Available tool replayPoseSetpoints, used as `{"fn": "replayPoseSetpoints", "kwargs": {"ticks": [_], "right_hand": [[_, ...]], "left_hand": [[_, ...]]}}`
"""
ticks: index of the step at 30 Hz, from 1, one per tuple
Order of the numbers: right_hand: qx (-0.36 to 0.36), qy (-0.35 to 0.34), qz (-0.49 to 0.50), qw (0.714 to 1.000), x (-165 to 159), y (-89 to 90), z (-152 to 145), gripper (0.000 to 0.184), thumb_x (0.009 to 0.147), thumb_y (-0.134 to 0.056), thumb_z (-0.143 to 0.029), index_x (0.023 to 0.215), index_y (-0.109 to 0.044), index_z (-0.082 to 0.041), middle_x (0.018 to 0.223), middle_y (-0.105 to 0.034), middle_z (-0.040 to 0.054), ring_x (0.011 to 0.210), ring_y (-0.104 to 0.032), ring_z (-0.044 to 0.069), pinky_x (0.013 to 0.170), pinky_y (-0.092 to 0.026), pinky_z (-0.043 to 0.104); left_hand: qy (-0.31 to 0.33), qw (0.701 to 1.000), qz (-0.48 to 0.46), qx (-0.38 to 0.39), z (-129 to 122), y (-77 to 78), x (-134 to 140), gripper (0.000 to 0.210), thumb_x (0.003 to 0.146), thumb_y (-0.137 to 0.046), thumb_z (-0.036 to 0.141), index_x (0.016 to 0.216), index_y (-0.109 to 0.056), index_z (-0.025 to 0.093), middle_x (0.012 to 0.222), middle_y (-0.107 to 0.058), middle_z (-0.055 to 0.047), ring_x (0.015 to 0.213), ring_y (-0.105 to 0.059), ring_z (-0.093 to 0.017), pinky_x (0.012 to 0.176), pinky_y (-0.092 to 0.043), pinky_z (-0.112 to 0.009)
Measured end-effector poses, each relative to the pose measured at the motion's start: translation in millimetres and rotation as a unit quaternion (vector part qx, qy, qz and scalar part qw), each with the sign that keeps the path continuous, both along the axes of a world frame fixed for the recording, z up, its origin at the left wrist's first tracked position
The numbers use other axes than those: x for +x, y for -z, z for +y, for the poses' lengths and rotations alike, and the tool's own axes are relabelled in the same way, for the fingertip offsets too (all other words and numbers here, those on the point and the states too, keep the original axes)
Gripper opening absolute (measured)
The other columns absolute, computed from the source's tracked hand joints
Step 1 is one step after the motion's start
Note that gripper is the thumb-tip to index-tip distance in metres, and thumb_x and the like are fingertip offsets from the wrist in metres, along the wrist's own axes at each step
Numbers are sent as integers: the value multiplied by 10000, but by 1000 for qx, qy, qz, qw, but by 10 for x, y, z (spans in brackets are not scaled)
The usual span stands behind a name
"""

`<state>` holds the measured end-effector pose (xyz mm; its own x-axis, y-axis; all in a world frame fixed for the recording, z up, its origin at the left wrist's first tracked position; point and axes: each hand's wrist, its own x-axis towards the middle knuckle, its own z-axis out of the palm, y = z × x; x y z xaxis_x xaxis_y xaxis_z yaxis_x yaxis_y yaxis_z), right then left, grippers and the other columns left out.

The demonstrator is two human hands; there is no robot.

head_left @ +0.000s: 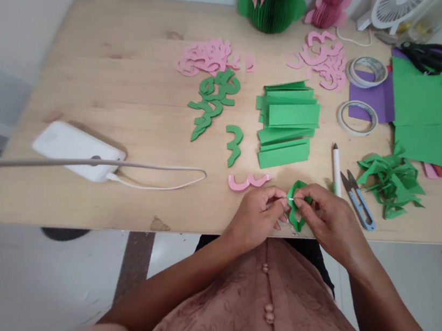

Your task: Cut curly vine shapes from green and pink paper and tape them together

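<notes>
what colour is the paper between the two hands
The paper is green, shown best in the head view.

Black scissors point(417, 50), tape rolls point(364, 84) and green paper point(433, 131) suggest a papercraft workspace.

green piece point(298, 226): matt paper | table point(104, 90): smooth wood | snips point(363, 210): metal, plastic | shirt point(226, 307): satiny cloth

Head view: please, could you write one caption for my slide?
The left hand and right hand hold a green paper piece near a pink wavy strip on a wooden table.
</notes>
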<state>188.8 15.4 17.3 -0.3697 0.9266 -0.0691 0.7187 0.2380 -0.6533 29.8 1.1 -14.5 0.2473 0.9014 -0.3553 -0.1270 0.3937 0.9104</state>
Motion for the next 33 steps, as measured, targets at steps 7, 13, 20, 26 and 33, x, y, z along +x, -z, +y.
{"fn": "replayPoseSetpoints", "kwargs": {"ticks": [7, 13, 20, 26, 33], "right_hand": [[-6, -1, -13, 1000, -4, -22, -2, 120, 879, -479, -224, 834, -588, -206, 768, -640, 13, 642, -588, 145, 585, -423, 244], [18, -6, -23, 1000, -15, -31, 0, 130, 879, -479, -219, 814, -590, -202, 759, -644, 13, 677, -597, 160, 603, -416, 258], [43, -12, -41, 998, -30, -41, 1, 150, 879, -472, -222, 803, -599, -196, 743, -646, 21, 675, -601, 172, 598, -415, 268], [53, -16, -61, 997, -40, -41, -4, 139, 880, -472, -207, 812, -591, -186, 750, -646, 29, 695, -605, 183, 623, -417, 283], [60, -23, -70, 995, -35, -36, -15, 159, 895, -458, -213, 825, -597, -182, 763, -640, 42, 726, -610, 199, 651, -429, 304]], "left_hand": [[6, 1000, 6, -4, -2, 7, 2, 143, 810, -510, 220, 729, -602, 146, 613, -577, 14, 540, -566, -92, 470, -494, -177], [10, 1000, 12, 8, -4, 16, 5, 139, 814, -501, 214, 737, -599, 152, 618, -577, 16, 536, -560, -90, 467, -493, -178], [2, 1000, 12, 11, -22, 32, 12, 122, 813, -518, 225, 765, -603, 153, 622, -579, 16, 548, -565, -96, 467, -490, -181], [6, 1000, 21, 15, -24, 40, 9, 134, 815, -516, 224, 764, -614, 149, 616, -582, 12, 546, -566, -96, 482, -482, -184], [0, 999, 47, 23, -13, 44, 21, 109, 788, -550, 224, 780, -632, 153, 623, -601, 13, 558, -580, -108, 469, -435, -183]]}}
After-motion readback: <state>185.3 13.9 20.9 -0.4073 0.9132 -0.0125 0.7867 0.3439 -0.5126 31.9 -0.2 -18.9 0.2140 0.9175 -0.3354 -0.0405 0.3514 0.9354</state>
